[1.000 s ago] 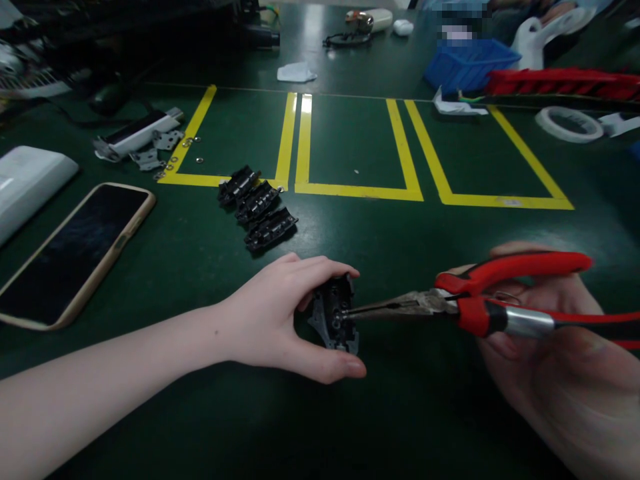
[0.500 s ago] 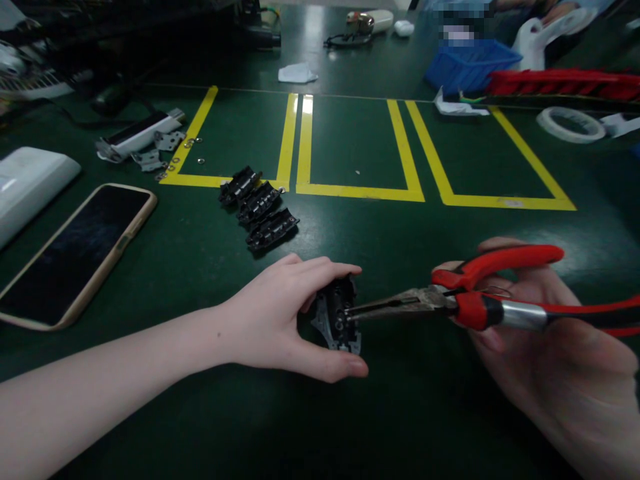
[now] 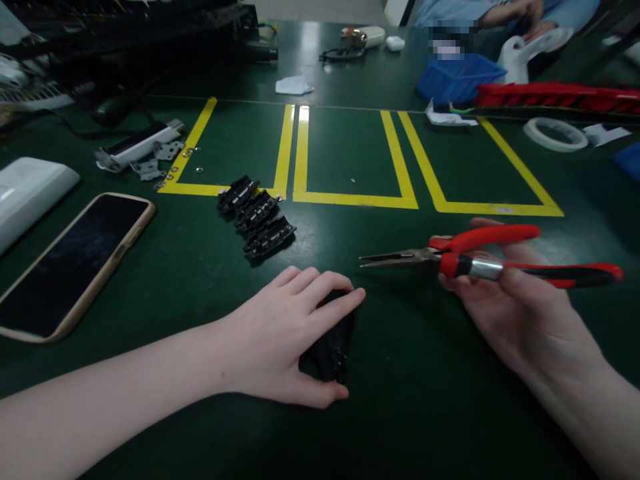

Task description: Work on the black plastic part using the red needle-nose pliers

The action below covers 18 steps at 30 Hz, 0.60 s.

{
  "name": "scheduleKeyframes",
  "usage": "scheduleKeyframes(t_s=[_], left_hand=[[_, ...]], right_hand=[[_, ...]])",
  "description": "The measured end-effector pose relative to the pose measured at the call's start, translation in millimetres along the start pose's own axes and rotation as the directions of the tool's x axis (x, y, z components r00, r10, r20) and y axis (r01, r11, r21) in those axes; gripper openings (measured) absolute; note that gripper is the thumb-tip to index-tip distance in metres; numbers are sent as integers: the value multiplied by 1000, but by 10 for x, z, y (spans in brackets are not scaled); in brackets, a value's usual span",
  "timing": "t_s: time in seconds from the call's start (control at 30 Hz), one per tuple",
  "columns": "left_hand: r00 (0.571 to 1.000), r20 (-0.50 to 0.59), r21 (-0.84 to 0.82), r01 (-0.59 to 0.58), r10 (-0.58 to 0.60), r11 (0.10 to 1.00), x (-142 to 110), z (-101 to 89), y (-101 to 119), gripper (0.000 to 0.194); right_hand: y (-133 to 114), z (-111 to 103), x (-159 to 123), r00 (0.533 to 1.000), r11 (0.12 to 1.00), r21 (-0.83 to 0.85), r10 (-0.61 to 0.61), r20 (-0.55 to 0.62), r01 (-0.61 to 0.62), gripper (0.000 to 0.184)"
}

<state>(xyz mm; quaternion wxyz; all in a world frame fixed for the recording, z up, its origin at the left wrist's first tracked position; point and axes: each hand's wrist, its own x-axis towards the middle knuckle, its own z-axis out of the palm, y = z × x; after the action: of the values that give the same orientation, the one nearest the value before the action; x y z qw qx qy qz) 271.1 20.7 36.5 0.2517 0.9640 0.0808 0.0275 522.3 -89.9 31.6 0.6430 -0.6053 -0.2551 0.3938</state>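
My left hand (image 3: 300,340) is closed around a small black plastic housing part (image 3: 336,347) low on the table, its fingers covering much of it. To the right, my right hand (image 3: 510,300) grips red-and-black needle-nose pliers (image 3: 450,260). The pliers' thin jaws (image 3: 395,258) point left, slightly parted, with nothing visible between them, and sit apart from the housing part. Beyond my left hand, three similar black plastic parts (image 3: 257,212) lie in a slanting row, overlapping a yellow tape line.
A phone (image 3: 75,260) and a white casing (image 3: 33,193) lie at left, near metal brackets (image 3: 147,169) and small rings. Yellow tape (image 3: 355,199) marks the green table. Farther back are a tape roll (image 3: 556,135), a blue bin (image 3: 457,79), a red strip (image 3: 555,97) and another person's hands (image 3: 525,13).
The pliers have moved up and away from the black part, which their tips reached before. My left hand has tilted the part and its fingers now cover more of it.
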Motion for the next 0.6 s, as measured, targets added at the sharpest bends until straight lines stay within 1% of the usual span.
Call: scheduleKeyframes(t_s=[0.17,0.27,0.33,0.47,0.6], left_hand=[[1000,-18,-18,14,-14,1000,2,2,5,84],[999,-32,-17,24,-24,1000,-2,9,9,85],[999,-38,-21,29,-30,999,-9,10,13,86],[998,-48,-38,31,-33,999,-27,4,17,88],[997,-61,-95,32,-38,995,-35,-4,4,85]], right_hand=[[57,-57,29,987,988,-131,-57,150,77,72],[62,-68,24,979,976,-170,-105,175,135,79],[50,-59,29,975,965,-196,-142,170,175,78],[22,-57,65,955,925,-258,-242,168,280,69],[4,-72,52,942,909,-265,-283,178,323,66]])
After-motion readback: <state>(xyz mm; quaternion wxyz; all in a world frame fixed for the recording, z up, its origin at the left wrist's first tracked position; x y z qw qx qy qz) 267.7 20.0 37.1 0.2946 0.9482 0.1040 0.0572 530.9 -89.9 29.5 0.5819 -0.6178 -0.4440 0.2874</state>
